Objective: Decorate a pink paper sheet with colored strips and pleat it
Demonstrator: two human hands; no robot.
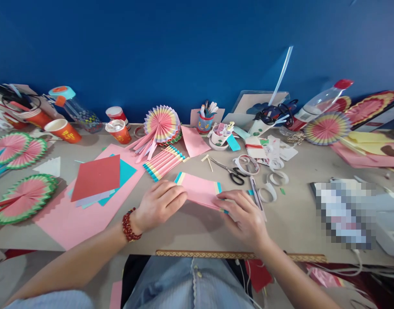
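Note:
Between my two hands is a pink paper strip (200,189) with yellow and blue bands at both ends, held a little above the table. My left hand (163,201) has its fingers closed on the strip's left end. At the right end, my right hand (245,214) pinches it between thumb and fingers. Just beyond lies an accordion-folded striped paper (164,162), pink with yellow and blue edges. A pair of scissors (232,172) with black handles rests past the strip. To its right are a roll of tape (246,164) and a utility knife (256,193).
Coloured sheets (96,178) lie on a large pink sheet (58,219) at left. Finished paper fans (25,199) sit farther left. Cups, a pen holder (205,122) and a bottle (316,107) line the blue wall. Another person's hand (393,150) shows at far right.

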